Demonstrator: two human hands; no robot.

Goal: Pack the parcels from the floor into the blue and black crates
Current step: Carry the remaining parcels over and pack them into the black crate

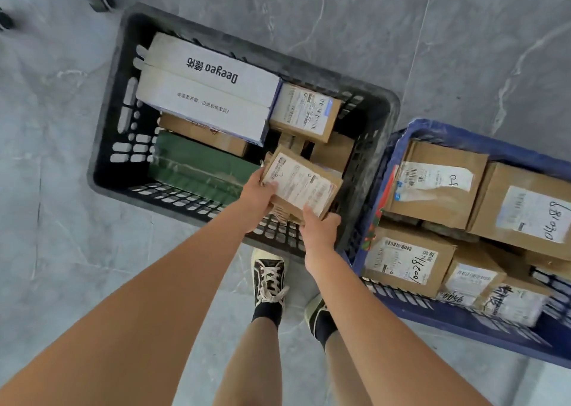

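Holding a small brown parcel between them, both hands reached over the near right corner of the black crate. The left hand curled its grip round the parcel's left edge, thumb on the white label; the right hand pinched the near right corner, thumb on top. The parcel sat tilted above other cartons, just inside the crate wall. A white box and a green package lay further left. The blue crate, touching the black one, held labelled cartons on the grey floor.
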